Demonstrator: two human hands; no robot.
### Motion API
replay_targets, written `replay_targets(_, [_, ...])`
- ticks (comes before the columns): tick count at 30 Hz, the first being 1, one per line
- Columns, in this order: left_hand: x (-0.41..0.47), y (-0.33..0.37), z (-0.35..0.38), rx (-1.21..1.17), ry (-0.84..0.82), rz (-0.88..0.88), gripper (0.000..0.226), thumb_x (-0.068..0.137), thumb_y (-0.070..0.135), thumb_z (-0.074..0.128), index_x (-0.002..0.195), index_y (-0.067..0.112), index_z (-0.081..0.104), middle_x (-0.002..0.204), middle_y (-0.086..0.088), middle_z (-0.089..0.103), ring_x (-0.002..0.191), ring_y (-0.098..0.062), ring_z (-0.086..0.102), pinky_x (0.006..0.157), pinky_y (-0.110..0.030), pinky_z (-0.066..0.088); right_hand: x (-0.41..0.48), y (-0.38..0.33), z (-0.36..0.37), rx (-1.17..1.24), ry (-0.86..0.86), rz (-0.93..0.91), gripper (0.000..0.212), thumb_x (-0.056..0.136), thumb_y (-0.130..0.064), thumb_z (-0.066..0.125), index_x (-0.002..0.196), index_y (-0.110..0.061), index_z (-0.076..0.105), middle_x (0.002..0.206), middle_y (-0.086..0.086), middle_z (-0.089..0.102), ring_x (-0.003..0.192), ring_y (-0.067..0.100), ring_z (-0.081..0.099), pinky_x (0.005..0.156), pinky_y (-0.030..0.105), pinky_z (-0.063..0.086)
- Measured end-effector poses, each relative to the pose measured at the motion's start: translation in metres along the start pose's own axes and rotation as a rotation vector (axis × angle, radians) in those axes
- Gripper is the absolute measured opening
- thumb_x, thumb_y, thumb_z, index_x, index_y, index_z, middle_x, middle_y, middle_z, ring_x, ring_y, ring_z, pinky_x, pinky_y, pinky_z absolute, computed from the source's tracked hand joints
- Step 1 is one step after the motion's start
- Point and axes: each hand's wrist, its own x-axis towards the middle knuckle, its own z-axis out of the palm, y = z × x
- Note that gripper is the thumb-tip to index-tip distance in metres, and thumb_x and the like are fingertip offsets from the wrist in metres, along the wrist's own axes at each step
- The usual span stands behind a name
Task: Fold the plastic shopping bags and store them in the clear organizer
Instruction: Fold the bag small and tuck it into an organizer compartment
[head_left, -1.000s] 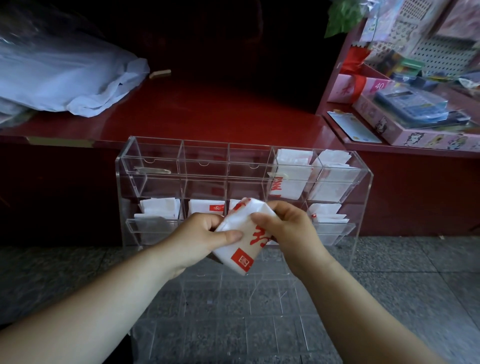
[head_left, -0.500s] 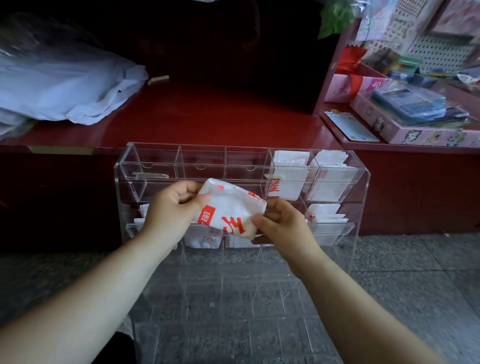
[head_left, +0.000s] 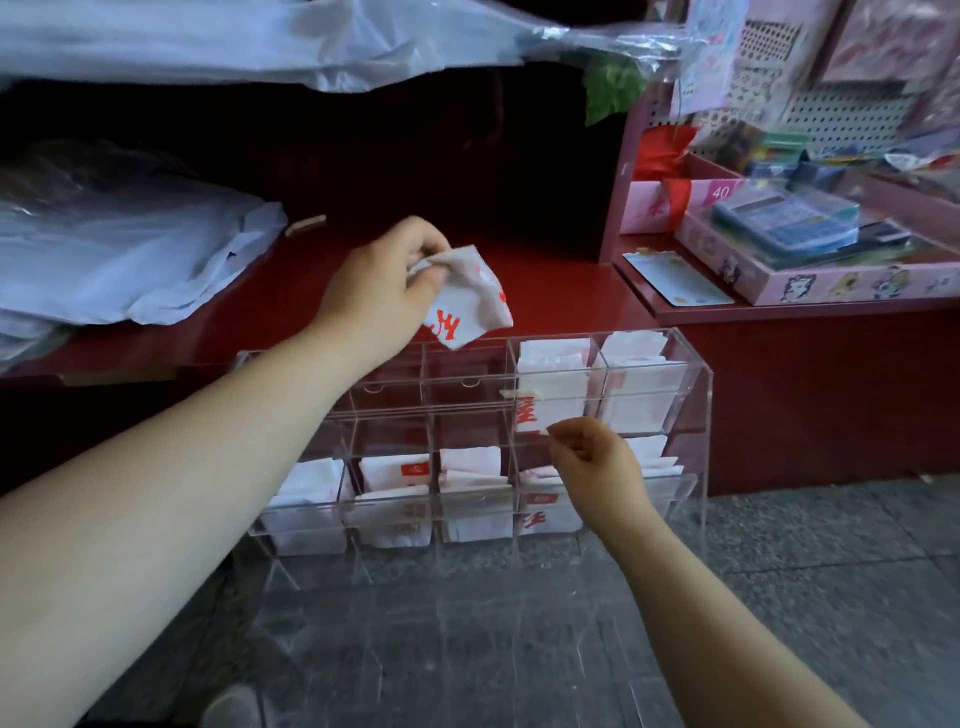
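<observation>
The left hand (head_left: 382, 291) pinches a folded bag (head_left: 470, 306) between thumb and fingers, just above the top row of the clear organizer (head_left: 698, 415). The right hand (head_left: 597, 462) is in front of the organizer, fingers loosely curled, and holds nothing. To do this step well, I think the bag should go down straight, folded edge first, into an empty top slot beside the filled ones, while the free hand steadies the organizer. The bag carries red print, which I cannot read. A pink box (head_left: 720, 193) on the shelf shows "40".
</observation>
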Motion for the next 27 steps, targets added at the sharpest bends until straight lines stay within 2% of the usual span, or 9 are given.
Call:
replay_targets(2, [0.007,0.001,0.011,0.046,-0.154,-0.007,0.016,0.088,0.01,0.052,0.084,0.025,0.05,0.08,0.003,0.059,0.086,-0.023,0.059,0.077,-0.034,0.045,0.003,0.001,-0.005,-0.003,0.02,0.002,0.02,0.091,-0.009,0.05,0.108,-0.006,0.059,0.085,-0.004,0.055,0.081,0.012,0.052,0.067,0.018,0.039])
replay_targets(4, [0.011,0.001,0.019,0.078,-0.264,-0.012,0.02,0.087,0.009,0.053,0.078,0.027,0.049,0.082,0.001,0.06,0.087,-0.023,0.058,0.077,-0.033,0.044,0.005,0.004,-0.007,0.002,0.019,0.006,0.018,0.091,-0.008,0.051,0.106,-0.006,0.06,0.082,-0.005,0.055,0.078,0.011,0.052,0.067,0.018,0.039])
replay_targets(7, [0.013,0.001,0.022,0.08,-0.324,-0.003,0.031,0.087,0.009,0.054,0.071,0.035,0.046,0.074,0.011,0.055,0.08,-0.017,0.054,0.067,-0.026,0.04,0.007,0.008,-0.007,-0.018,-0.019,-0.016,0.011,0.091,-0.008,0.05,0.096,-0.012,0.058,0.075,-0.013,0.053,0.068,0.0,0.05,0.055,0.007,0.038])
replay_targets(9, [0.014,0.001,0.018,0.113,-0.343,0.018,0.031,0.087,0.011,0.054,0.072,0.036,0.047,0.074,0.014,0.055,0.079,-0.017,0.054,0.069,-0.028,0.041,0.008,0.009,-0.006,-0.043,-0.03,-0.039,0.01,0.091,-0.009,0.05,0.094,-0.014,0.058,0.074,-0.016,0.052,0.067,-0.002,0.049,0.054,0.006,0.039])
replay_targets(14, [0.015,-0.001,0.006,0.219,-0.426,0.029,0.03,0.087,0.014,0.055,0.07,0.038,0.049,0.073,0.01,0.058,0.071,-0.012,0.052,0.066,-0.029,0.038,0.011,0.008,-0.002,-0.085,-0.037,-0.058,0.014,0.091,-0.01,0.05,0.099,-0.01,0.061,0.072,-0.016,0.052,0.066,0.001,0.05,0.061,0.012,0.044])
replay_targets(16, [0.014,-0.004,0.006,0.23,-0.453,0.004,0.029,0.086,0.013,0.057,0.071,0.037,0.05,0.079,0.002,0.064,0.079,-0.016,0.056,0.072,-0.03,0.041,0.01,0.007,0.0,-0.104,-0.053,-0.06,0.016,0.09,-0.009,0.049,0.1,-0.009,0.062,0.071,-0.015,0.052,0.067,0.005,0.051,0.068,0.023,0.047])
replay_targets(18, [0.013,-0.007,0.011,0.226,-0.481,-0.021,0.023,0.086,0.012,0.057,0.075,0.032,0.054,0.087,0.001,0.066,0.088,-0.017,0.058,0.081,-0.031,0.043,0.01,0.007,0.0,-0.117,-0.058,-0.058,0.016,0.09,-0.01,0.049,0.101,-0.009,0.062,0.071,-0.014,0.052,0.068,0.01,0.052,0.07,0.027,0.047])
replay_targets(22, [0.017,-0.01,0.029,0.209,-0.554,-0.051,0.012,0.086,0.012,0.06,0.088,0.024,0.059,0.096,0.003,0.065,0.098,-0.015,0.059,0.092,-0.031,0.044,0.01,0.007,0.0,-0.118,-0.069,-0.05,0.018,0.091,-0.011,0.049,0.104,-0.008,0.061,0.073,-0.012,0.053,0.07,0.009,0.052,0.072,0.026,0.048])
replay_targets(27, [0.022,-0.013,0.042,0.274,-0.688,-0.067,0.013,0.083,0.014,0.063,0.093,0.021,0.061,0.078,0.015,0.056,0.088,-0.012,0.059,0.085,-0.028,0.046,0.01,0.009,-0.001,-0.167,-0.11,-0.053,0.02,0.092,-0.012,0.048,0.108,-0.011,0.06,0.083,-0.005,0.058,0.072,0.011,0.055,0.069,0.022,0.048])
